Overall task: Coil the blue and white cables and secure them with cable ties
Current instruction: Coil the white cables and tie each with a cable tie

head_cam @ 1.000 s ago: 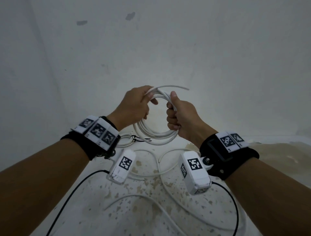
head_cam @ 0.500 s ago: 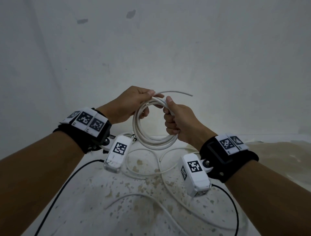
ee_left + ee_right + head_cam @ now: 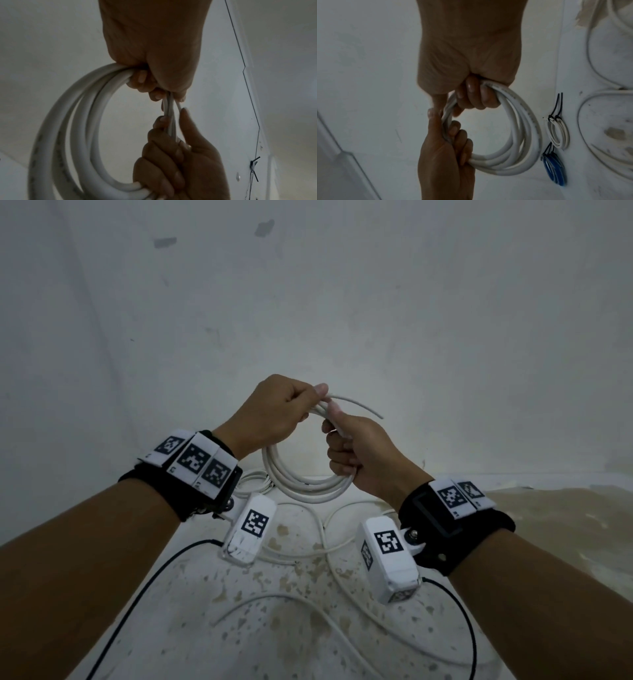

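Note:
A white cable coil (image 3: 308, 486) of several loops hangs in the air in front of the wall. My right hand (image 3: 337, 446) grips its right side, with the fingers curled round the bundle (image 3: 522, 135). My left hand (image 3: 301, 405) grips the top of the coil next to the right thumb (image 3: 184, 121). The cable's free end (image 3: 363, 405) sticks out to the right above the right hand. A blue coil (image 3: 554, 170) with black ties lies on the floor. A small white coil (image 3: 558, 134) bound with black ties lies beside it.
Loose white cable (image 3: 322, 529) snakes over the stained floor (image 3: 291, 628) below my hands. Black leads (image 3: 137, 594) run down from the wrist cameras. A plain white wall (image 3: 342, 302) stands close ahead.
My left hand has shifted its hold from the coil's left side to the top, close to the right thumb. The free end has dipped a little. The right hand keeps its grip.

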`<state>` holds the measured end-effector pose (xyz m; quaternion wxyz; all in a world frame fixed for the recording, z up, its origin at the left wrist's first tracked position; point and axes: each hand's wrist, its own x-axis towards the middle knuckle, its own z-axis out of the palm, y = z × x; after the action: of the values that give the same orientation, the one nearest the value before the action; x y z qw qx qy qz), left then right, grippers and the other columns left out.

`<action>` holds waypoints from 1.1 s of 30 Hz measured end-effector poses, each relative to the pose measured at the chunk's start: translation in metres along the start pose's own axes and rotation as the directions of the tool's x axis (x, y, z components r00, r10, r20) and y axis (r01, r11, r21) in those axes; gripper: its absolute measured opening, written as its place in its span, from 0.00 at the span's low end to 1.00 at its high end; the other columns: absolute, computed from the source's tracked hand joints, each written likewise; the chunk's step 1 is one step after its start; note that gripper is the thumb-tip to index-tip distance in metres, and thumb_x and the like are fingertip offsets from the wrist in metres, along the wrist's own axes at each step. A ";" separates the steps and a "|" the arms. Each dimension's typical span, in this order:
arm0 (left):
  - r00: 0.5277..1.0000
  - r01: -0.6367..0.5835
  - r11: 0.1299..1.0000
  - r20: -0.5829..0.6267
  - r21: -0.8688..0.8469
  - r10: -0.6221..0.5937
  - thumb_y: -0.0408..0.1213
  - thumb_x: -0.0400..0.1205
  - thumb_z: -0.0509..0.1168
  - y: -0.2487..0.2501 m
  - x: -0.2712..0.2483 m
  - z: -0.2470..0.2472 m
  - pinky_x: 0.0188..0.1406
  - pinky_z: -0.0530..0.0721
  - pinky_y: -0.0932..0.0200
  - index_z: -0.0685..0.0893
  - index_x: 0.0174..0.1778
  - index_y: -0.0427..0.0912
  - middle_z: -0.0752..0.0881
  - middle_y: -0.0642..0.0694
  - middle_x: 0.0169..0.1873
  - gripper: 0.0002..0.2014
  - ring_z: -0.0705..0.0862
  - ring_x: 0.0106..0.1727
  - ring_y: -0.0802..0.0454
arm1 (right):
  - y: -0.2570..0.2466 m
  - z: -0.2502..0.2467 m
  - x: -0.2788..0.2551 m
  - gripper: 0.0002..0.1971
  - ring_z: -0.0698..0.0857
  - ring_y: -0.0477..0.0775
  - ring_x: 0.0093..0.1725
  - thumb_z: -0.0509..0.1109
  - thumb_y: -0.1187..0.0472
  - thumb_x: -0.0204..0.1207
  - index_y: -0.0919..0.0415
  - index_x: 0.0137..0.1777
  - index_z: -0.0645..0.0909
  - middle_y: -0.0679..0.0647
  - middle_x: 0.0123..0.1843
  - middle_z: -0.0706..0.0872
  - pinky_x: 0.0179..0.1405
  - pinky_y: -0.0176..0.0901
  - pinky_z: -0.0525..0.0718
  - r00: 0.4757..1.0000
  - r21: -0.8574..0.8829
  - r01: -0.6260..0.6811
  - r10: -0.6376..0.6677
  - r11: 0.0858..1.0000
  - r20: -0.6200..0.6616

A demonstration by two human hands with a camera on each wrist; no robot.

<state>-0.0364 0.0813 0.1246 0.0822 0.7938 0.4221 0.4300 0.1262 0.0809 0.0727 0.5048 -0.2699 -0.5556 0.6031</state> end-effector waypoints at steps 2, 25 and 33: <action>1.000 -0.021 1.000 -0.023 -0.013 0.021 0.48 0.87 0.60 0.001 0.000 0.001 0.30 0.73 0.68 0.93 0.48 0.44 0.79 0.33 0.24 0.18 0.76 0.25 0.58 | -0.001 -0.005 -0.003 0.30 0.59 0.46 0.18 0.59 0.33 0.80 0.64 0.43 0.81 0.49 0.22 0.63 0.20 0.39 0.58 0.995 0.157 -0.060 0.046 0.986 0.089; 0.994 0.101 0.986 -0.038 -0.130 -0.107 0.42 0.88 0.59 -0.010 -0.009 0.022 0.21 0.77 0.55 0.77 0.49 0.37 0.82 0.46 0.28 0.11 0.73 0.22 0.53 | -0.003 -0.034 0.000 0.19 0.58 0.42 0.17 0.55 0.53 0.88 0.66 0.57 0.82 0.45 0.22 0.62 0.20 0.34 0.56 0.964 0.219 -0.223 0.181 0.950 0.194; 0.976 -0.032 0.990 0.218 0.134 0.002 0.41 0.87 0.61 0.001 -0.019 0.024 0.21 0.81 0.60 0.77 0.55 0.44 0.86 0.58 0.34 0.05 0.78 0.22 0.60 | 0.004 -0.037 -0.004 0.21 0.56 0.41 0.17 0.57 0.50 0.87 0.66 0.49 0.84 0.45 0.23 0.59 0.15 0.33 0.54 0.965 0.085 -0.251 0.242 0.964 0.103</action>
<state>-0.0228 0.0729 0.0983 0.0696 0.8435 0.4323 0.3113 0.1594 0.0930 0.0593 0.4124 -0.2839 -0.5103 0.6992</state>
